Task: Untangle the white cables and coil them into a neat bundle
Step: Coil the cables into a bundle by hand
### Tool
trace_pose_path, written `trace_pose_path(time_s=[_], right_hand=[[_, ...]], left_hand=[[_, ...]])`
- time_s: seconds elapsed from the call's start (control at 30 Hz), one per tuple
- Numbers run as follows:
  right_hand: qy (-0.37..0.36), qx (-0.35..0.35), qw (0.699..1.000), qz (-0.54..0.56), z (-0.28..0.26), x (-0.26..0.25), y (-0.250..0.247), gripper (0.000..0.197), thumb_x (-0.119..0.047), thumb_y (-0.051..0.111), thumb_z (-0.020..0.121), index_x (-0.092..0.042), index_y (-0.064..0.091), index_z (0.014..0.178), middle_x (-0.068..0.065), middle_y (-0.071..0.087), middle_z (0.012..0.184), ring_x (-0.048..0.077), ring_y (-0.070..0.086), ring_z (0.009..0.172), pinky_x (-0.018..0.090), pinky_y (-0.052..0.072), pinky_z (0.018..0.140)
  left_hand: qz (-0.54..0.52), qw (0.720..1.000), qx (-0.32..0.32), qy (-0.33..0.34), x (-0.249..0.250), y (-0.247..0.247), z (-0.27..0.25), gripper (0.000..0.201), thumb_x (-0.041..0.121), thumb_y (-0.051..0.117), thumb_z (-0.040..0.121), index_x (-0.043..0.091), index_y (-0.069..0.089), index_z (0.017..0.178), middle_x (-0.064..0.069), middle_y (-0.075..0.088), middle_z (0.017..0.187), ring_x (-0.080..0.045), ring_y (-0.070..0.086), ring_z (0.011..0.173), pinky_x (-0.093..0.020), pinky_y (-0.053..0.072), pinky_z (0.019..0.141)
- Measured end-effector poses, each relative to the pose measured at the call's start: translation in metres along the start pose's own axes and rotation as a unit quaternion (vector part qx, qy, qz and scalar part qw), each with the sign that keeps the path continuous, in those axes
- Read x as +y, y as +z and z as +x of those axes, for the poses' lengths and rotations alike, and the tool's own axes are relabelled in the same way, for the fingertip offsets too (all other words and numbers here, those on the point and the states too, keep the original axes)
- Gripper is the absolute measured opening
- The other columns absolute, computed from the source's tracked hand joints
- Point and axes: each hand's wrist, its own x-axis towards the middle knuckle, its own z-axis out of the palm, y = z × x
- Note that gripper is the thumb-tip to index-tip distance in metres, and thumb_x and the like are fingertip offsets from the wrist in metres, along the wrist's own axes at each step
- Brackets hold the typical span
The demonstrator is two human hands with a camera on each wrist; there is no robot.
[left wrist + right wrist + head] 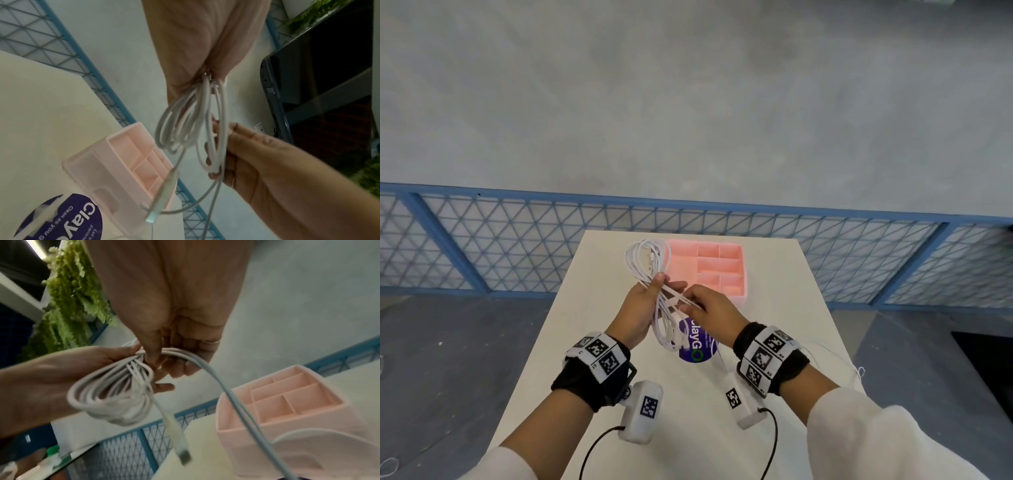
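Note:
The white cables (pixel 645 260) form a bundle of several loops held above the white table (pixel 784 325). My left hand (pixel 659 286) grips the bundle at its middle, with loops sticking out above and below the fist. My right hand (pixel 688 303) pinches a few strands just right of the left hand. In the left wrist view the cables (pixel 180 123) hang from my left hand (pixel 205 71), and my right hand (pixel 218 146) has fingers in the loops. In the right wrist view my right hand (pixel 154 358) presses a thumb on the cables (pixel 107 395). A loose connector end (pixel 183 454) dangles.
A pink divided organizer tray (pixel 744 274) sits at the table's far side, right of the cables. A round purple label (pixel 697 347) lies on the table under my hands. A blue mesh fence (pixel 517 246) runs behind the table. Plants (pixel 69 296) hang off to one side.

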Motion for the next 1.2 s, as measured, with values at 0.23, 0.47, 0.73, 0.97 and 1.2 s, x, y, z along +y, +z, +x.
trace_pose_path(time_s=[0.23,0.47,0.73,0.97,1.2], right_hand=[[0.080,-0.070,0.994,0.033,-0.012,0.043,-0.003,0.020,-0.023,0.046,0.094,-0.024,0.047,0.074,-0.004,0.055,0.067,0.015,0.049,0.067,0.024,0.039,0.065],[0.176,-0.151,0.971,0.057,-0.018,0.034,-0.002,0.033,-0.040,0.039,0.095,-0.018,0.048,0.072,0.004,0.043,0.058,0.016,0.038,0.043,0.025,0.037,0.044],[0.066,-0.018,0.998,0.006,-0.022,0.053,-0.038,0.011,-0.018,0.059,0.088,-0.013,0.067,0.093,-0.012,0.060,0.074,-0.003,0.054,0.061,0.019,0.041,0.067],[-0.116,-0.156,0.961,-0.194,-0.013,0.002,-0.033,0.026,-0.028,0.052,0.091,-0.017,0.066,0.110,0.004,0.062,0.090,0.011,0.047,0.082,0.020,0.037,0.072],[-0.132,0.028,0.956,-0.261,0.011,-0.042,-0.028,0.024,-0.035,0.057,0.087,-0.019,0.072,0.095,0.007,0.071,0.089,0.024,0.061,0.085,0.034,0.045,0.071]], left_hand=[[-0.188,0.979,0.076,0.030,0.023,-0.006,0.003,0.025,0.026,0.037,0.098,0.015,0.048,0.078,0.005,0.054,0.050,-0.015,0.061,0.055,-0.035,0.050,0.074],[-0.144,0.978,0.110,0.105,0.027,-0.013,0.013,0.020,0.025,0.037,0.098,0.017,0.044,0.081,0.009,0.042,0.045,-0.006,0.042,0.045,-0.022,0.042,0.053],[-0.101,0.962,0.192,0.165,0.039,-0.056,0.027,0.018,0.022,0.038,0.098,0.018,0.044,0.081,0.012,0.043,0.042,-0.003,0.040,0.041,-0.017,0.041,0.044],[-0.017,0.978,0.161,0.133,0.019,-0.033,0.024,0.019,0.023,0.036,0.099,0.021,0.046,0.083,0.003,0.043,0.057,-0.005,0.048,0.046,-0.018,0.043,0.053],[-0.001,0.996,0.063,0.057,0.010,0.016,0.006,0.026,0.026,0.032,0.099,0.013,0.049,0.084,-0.007,0.047,0.062,-0.008,0.048,0.044,-0.023,0.040,0.049]])
